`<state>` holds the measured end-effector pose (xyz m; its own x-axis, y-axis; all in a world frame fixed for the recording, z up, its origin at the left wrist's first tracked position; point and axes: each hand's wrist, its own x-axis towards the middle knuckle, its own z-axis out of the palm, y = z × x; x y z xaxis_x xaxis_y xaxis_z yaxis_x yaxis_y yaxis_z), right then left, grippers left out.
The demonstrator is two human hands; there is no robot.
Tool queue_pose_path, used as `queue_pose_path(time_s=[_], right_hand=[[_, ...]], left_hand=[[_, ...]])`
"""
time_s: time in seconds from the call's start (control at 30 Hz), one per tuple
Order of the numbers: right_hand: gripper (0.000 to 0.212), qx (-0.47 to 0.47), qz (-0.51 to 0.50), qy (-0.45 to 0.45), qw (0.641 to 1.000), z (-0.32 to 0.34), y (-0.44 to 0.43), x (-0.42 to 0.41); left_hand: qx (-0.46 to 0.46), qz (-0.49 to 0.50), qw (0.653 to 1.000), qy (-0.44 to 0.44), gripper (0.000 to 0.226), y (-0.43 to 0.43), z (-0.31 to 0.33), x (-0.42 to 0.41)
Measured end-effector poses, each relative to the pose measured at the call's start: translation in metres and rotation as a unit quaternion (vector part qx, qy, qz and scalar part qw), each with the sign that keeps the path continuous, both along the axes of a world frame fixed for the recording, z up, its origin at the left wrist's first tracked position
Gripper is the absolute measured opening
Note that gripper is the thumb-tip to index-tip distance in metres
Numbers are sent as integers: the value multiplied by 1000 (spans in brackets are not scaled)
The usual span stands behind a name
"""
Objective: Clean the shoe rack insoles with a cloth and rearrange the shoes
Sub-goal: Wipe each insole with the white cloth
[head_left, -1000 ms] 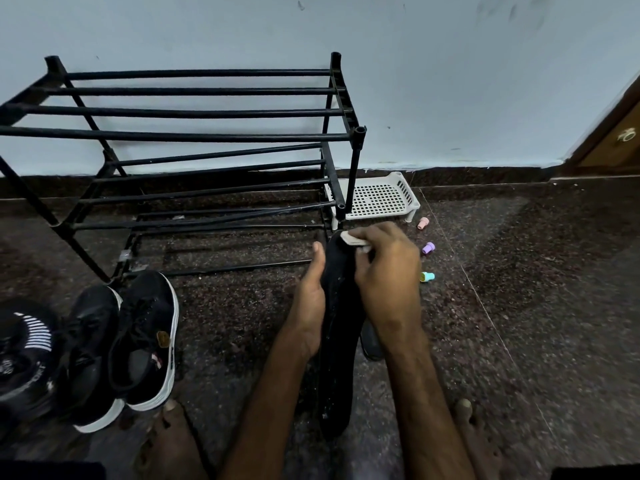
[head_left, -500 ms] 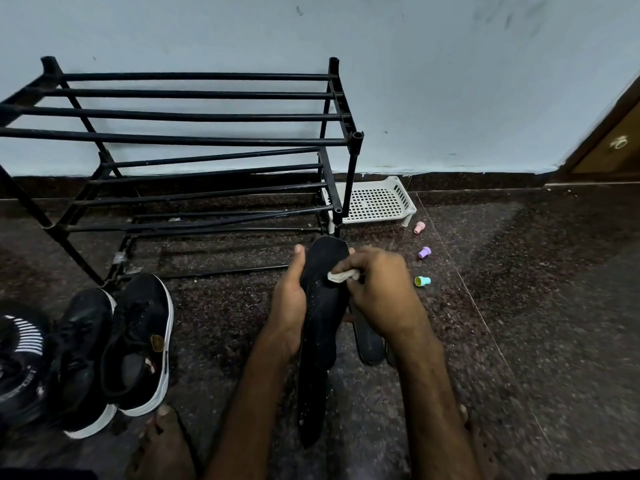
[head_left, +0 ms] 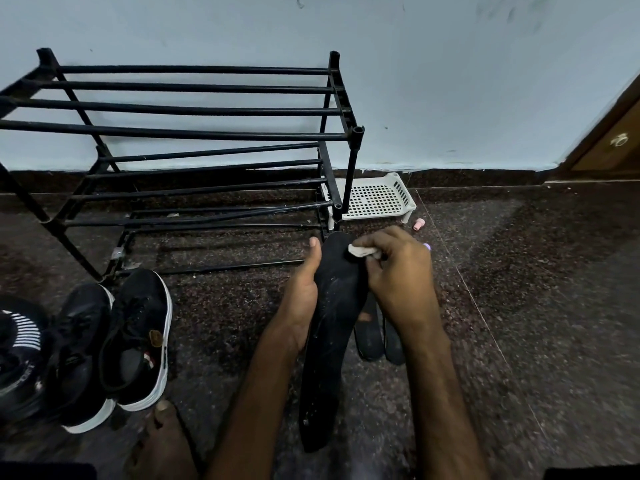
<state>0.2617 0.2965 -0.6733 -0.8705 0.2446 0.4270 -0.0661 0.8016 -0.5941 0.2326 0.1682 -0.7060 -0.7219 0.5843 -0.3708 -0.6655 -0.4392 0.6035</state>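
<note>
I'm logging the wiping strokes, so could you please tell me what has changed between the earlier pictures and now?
The right hand, pinching the white cloth, slid it down the black insole from its far end, then back up near that end. Nothing was taken up or released. The left hand still holds the insole's edge; shoes and rack stayed put.

You're in a home entryway: a black metal shoe rack [head_left: 194,133] against the painted wall [head_left: 450,81], sneakers [head_left: 135,337] on the speckled stone floor [head_left: 536,289], a wooden door [head_left: 609,140].
</note>
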Motion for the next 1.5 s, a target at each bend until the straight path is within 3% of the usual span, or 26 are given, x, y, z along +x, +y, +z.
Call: queue_pose_path(time_s=[0.07,0.2,0.33,0.43,0.6,0.73,0.8,0.9,1.03,1.1,1.27,1.43,1.5], right_hand=[[27,-4,11,-6,1000,-4,-4,-2],[30,-10,73,-118,990,-10,-2,4],[18,-62,-46,-48,996,-14,-2,4],[17,-186,-40,-84,978,-13,-5,2],[2,-230,-65,-53,970,-16,-8,-3],[8,-293,-97,-35,950,-21,-6,-5],[8,-265,-108,-13,958,-21,-7,-4],[12,-130,-70,0,989,-19,-4,0],[27,-16,36,-100,994,-23,-2,6],[29,-7,39,-114,993,-25,-1,6],[23,9,-54,14,998,-21,0,2],[25,-26,72,-140,987,-13,7,5],[23,-26,39,-110,993,-11,9,5]], left_hand=[[33,9,999,-19,73,-1,3,1],[42,20,999,-11,78,-2,-1,-2],[31,13,999,-8,76,-1,-1,-4],[-5,9,1000,2,81,-6,-6,-5],[4,-26,1000,0,90,-11,-8,-3],[30,-47,998,1,89,-12,-13,0],[26,-52,998,8,80,-11,-16,3],[24,-30,999,9,72,-6,-15,6],[-4,-5,1000,16,73,-1,-8,3],[-18,3,1000,16,74,-2,-7,2],[-21,-32,999,13,83,-2,-4,4],[3,-41,999,10,86,-5,-6,3],[7,-49,999,14,87,-4,-6,5]])
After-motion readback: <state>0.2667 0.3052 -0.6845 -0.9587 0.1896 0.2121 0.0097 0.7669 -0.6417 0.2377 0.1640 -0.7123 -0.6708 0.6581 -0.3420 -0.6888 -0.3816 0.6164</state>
